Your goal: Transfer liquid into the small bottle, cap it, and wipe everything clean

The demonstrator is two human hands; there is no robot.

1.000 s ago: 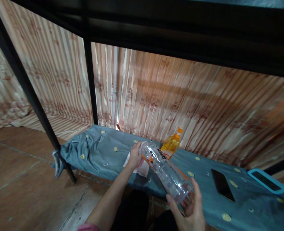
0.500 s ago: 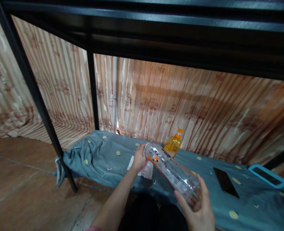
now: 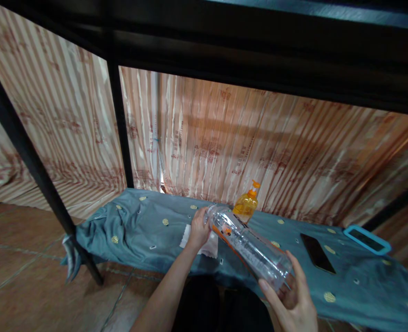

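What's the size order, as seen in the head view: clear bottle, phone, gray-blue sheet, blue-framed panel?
1. Gray-blue sheet
2. Clear bottle, though being nearer the camera may enlarge it
3. Phone and blue-framed panel: too alike to rank

The pump dispenser (image 3: 245, 204) stands behind the bottle (image 3: 250, 246) (phone (image 3: 317, 253) to the right).

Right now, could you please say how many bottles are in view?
2: the clear bottle between the left hand and right hand, and the yellow pump bottle behind it on the sheet.
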